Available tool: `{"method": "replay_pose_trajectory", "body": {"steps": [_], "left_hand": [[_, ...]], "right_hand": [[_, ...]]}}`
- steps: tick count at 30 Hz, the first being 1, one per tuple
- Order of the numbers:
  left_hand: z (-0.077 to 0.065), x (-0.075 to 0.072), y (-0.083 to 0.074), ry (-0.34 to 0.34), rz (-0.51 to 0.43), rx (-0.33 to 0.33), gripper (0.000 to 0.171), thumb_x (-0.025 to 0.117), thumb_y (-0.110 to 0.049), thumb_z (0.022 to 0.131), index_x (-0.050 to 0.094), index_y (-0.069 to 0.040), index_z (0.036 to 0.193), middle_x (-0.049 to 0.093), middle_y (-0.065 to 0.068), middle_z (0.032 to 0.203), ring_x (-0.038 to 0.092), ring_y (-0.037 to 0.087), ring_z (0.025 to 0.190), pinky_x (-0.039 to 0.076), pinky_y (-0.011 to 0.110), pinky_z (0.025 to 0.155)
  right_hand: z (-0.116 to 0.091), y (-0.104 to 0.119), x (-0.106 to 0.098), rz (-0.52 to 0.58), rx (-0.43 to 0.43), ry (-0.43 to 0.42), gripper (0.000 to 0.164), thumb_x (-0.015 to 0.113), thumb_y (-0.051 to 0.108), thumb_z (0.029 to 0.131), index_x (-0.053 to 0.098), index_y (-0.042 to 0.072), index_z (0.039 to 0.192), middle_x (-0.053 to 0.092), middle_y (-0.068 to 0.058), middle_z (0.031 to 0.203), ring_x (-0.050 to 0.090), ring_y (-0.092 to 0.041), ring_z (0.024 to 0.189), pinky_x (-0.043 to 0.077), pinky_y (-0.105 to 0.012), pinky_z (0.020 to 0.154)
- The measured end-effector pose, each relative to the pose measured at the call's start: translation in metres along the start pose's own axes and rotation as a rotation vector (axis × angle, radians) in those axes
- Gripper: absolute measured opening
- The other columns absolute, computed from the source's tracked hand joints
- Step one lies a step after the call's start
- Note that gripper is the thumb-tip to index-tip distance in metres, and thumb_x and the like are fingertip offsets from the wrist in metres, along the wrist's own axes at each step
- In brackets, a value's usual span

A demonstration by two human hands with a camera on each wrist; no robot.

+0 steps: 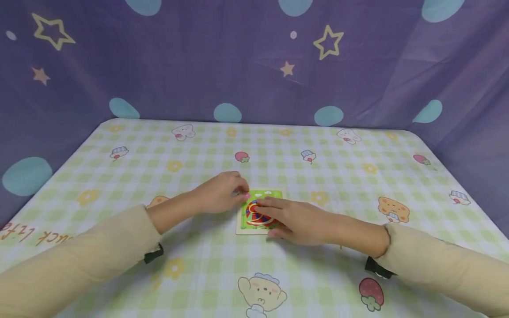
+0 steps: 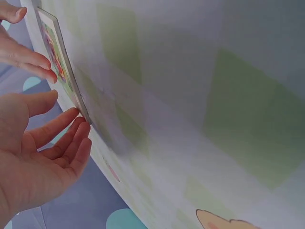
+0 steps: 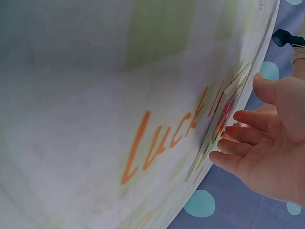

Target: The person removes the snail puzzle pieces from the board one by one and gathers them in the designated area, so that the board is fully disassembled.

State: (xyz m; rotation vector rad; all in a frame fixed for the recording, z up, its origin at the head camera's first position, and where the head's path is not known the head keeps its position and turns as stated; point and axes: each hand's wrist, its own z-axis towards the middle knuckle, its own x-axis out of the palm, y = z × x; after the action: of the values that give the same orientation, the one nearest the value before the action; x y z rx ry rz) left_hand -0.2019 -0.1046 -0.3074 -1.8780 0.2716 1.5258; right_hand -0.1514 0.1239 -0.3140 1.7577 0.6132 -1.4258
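A small square picture board (image 1: 243,230), like a child's wooden puzzle, lies flat on the table. Its pale border surrounds a green picture with a red, blue and yellow spiral shape. At its upper left corner is my left hand (image 1: 223,192); the left wrist view has that hand's fingertips (image 2: 82,119) at the board's edge, thumb held apart. My right hand (image 1: 304,221) reaches over the right part of the board and hides it. In the right wrist view its fingers (image 3: 243,135) extend loosely over the picture, gripping nothing visible.
A green-and-white checked tablecloth (image 1: 199,274) with printed cartoon figures covers the table. Behind it hangs a purple curtain (image 1: 254,66) with stars and blue spots. Dark straps (image 1: 377,267) show at the sleeve cuffs.
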Motion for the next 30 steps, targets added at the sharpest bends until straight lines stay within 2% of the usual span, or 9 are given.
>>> {"method": "replay_pose_trajectory", "body": {"steps": [8, 12, 16, 19, 21, 30], "left_hand": [[0.004, 0.000, -0.003, 0.010, -0.045, -0.034, 0.018, 0.063, -0.020, 0.093, 0.069, -0.006, 0.102, 0.066, 0.007, 0.100, 0.061, 0.018, 0.093, 0.052, 0.034, 0.088], [0.008, -0.002, -0.006, 0.034, -0.110, -0.121, 0.017, 0.063, -0.018, 0.092, 0.068, -0.004, 0.102, 0.066, 0.008, 0.099, 0.059, 0.017, 0.090, 0.051, 0.032, 0.084], [0.012, -0.003, -0.009, 0.060, -0.176, -0.211, 0.013, 0.062, -0.014, 0.092, 0.067, -0.003, 0.098, 0.067, 0.008, 0.092, 0.057, 0.014, 0.075, 0.049, 0.023, 0.068], [0.015, -0.002, -0.009, 0.065, -0.195, -0.227, 0.010, 0.059, -0.010, 0.091, 0.066, -0.003, 0.093, 0.066, 0.008, 0.086, 0.055, 0.011, 0.065, 0.045, 0.020, 0.058], [0.016, -0.002, -0.009, 0.063, -0.200, -0.228, 0.010, 0.058, -0.009, 0.091, 0.065, -0.002, 0.092, 0.066, 0.008, 0.084, 0.055, 0.010, 0.063, 0.044, 0.019, 0.056], [0.017, -0.002, -0.014, 0.056, -0.158, -0.255, 0.015, 0.055, -0.008, 0.093, 0.069, -0.003, 0.094, 0.068, 0.008, 0.088, 0.056, 0.013, 0.068, 0.046, 0.020, 0.059]], "right_hand": [[-0.004, -0.004, 0.003, 0.014, -0.018, 0.003, 0.060, 0.062, 0.034, 0.093, 0.043, 0.009, 0.145, 0.035, -0.009, 0.155, 0.038, -0.025, 0.142, 0.047, -0.039, 0.104], [-0.005, -0.005, 0.005, 0.009, -0.024, -0.006, 0.060, 0.061, 0.034, 0.093, 0.044, 0.009, 0.144, 0.037, -0.010, 0.155, 0.039, -0.026, 0.142, 0.047, -0.040, 0.104], [-0.005, -0.006, 0.007, -0.002, -0.041, -0.023, 0.060, 0.062, 0.035, 0.092, 0.045, 0.008, 0.143, 0.040, -0.011, 0.153, 0.040, -0.028, 0.141, 0.046, -0.040, 0.105], [-0.005, -0.006, 0.007, -0.012, -0.046, -0.027, 0.061, 0.063, 0.036, 0.092, 0.045, 0.007, 0.143, 0.041, -0.012, 0.152, 0.041, -0.029, 0.140, 0.046, -0.041, 0.104], [-0.005, -0.005, 0.006, -0.011, -0.037, -0.021, 0.062, 0.063, 0.036, 0.092, 0.044, 0.007, 0.143, 0.040, -0.012, 0.152, 0.040, -0.028, 0.140, 0.046, -0.041, 0.105], [-0.004, -0.004, 0.005, -0.013, -0.024, -0.012, 0.064, 0.062, 0.037, 0.092, 0.042, 0.006, 0.144, 0.040, -0.011, 0.153, 0.040, -0.030, 0.141, 0.046, -0.042, 0.104]]}}
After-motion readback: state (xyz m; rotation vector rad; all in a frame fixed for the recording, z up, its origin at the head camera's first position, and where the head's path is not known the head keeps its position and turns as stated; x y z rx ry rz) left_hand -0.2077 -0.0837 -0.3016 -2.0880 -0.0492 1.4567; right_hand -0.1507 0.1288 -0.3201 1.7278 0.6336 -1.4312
